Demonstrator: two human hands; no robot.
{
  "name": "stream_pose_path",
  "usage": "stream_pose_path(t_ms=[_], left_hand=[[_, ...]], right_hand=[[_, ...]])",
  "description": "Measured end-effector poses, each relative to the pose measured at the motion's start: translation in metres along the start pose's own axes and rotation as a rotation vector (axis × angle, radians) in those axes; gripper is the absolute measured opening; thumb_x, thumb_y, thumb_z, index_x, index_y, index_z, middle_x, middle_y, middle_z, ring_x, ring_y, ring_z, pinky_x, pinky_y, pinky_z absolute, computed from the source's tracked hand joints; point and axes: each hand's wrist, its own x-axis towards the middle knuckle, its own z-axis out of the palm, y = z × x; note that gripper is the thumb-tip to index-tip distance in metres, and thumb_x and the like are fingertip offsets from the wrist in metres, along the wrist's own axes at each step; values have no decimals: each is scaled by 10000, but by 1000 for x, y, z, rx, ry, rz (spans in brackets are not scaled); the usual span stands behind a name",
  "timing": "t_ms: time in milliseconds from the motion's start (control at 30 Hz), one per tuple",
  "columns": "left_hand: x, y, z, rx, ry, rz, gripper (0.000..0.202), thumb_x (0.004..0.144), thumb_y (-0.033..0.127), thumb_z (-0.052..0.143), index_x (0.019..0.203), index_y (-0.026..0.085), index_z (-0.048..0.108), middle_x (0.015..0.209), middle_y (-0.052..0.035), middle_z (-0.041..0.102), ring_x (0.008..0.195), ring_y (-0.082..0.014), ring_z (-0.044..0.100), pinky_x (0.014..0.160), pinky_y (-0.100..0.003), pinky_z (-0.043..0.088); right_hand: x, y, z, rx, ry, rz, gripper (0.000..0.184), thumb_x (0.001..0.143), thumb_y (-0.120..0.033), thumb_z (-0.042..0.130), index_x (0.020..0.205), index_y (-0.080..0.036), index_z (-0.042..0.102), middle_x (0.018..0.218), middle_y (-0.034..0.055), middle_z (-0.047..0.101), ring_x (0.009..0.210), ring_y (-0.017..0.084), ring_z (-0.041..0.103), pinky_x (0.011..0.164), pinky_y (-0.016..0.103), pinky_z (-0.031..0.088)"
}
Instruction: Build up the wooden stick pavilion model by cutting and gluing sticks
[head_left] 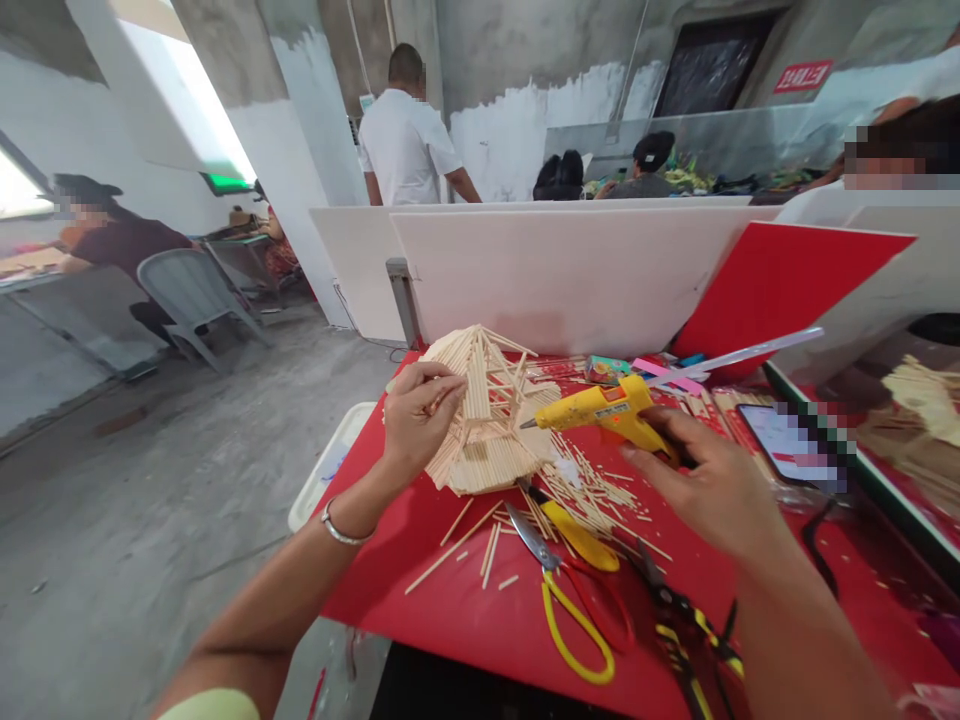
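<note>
My left hand (416, 415) is closed on the left side of a small model house of wooden sticks (487, 415), which stands on the red table (465, 610). My right hand (701, 485) grips the handle of a yellow glue gun (607, 410). The gun's nozzle points left at the model's right side, close to its sticks. Loose wooden sticks (585, 490) lie scattered in front of the model, between my two hands.
Yellow-handled scissors (574, 600) and black-and-yellow pliers (682, 625) lie near the front edge. A phone (787, 440), a ruler (739, 355) and a red board (780, 280) are at the right. White partitions (555, 270) stand behind. Other people sit and stand beyond.
</note>
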Motion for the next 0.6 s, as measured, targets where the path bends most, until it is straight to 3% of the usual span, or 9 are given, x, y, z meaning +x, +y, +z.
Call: stream_pose_path(t_ms=[200, 333, 433, 533, 600], left_hand=[[0, -1, -1, -37, 84, 2, 88, 849, 226, 685, 875, 252, 765, 918, -36, 647, 800, -146, 575, 675, -283, 461], [-1, 0, -11, -19, 86, -30, 79, 858, 216, 681, 862, 245, 755, 909, -26, 654, 800, -138, 566, 710, -286, 467], [-6, -10, -32, 58, 108, -68, 101, 883, 268, 667, 879, 226, 759, 909, -15, 671, 803, -125, 574, 713, -264, 465], [-20, -34, -61, 90, 167, -53, 129, 892, 282, 665, 871, 192, 754, 823, 9, 670, 793, -98, 577, 716, -239, 445], [-33, -51, -81, 110, 180, -138, 169, 903, 304, 648, 915, 169, 750, 821, 14, 658, 733, -81, 556, 686, -240, 438]], right_hand=[[-2, 8, -2, -33, 0, 14, 415, 784, -503, 647, 1093, -228, 672, 1014, 42, 740, 874, 220, 697, 734, 307, 557], [-8, 7, -3, -58, -2, 34, 439, 777, -510, 660, 1108, -223, 673, 1031, 61, 731, 886, 240, 692, 784, 358, 564], [-16, 0, -2, -62, 8, 55, 475, 778, -510, 671, 1150, -214, 670, 1071, 100, 718, 918, 283, 684, 861, 451, 553], [-23, -7, 5, 4, 9, 86, 516, 775, -519, 697, 1215, -253, 657, 1160, 107, 691, 1036, 348, 657, 958, 546, 509], [-28, -9, 12, 54, -18, 137, 517, 787, -523, 695, 1248, -293, 644, 1233, 91, 660, 1126, 387, 621, 1005, 586, 478]])
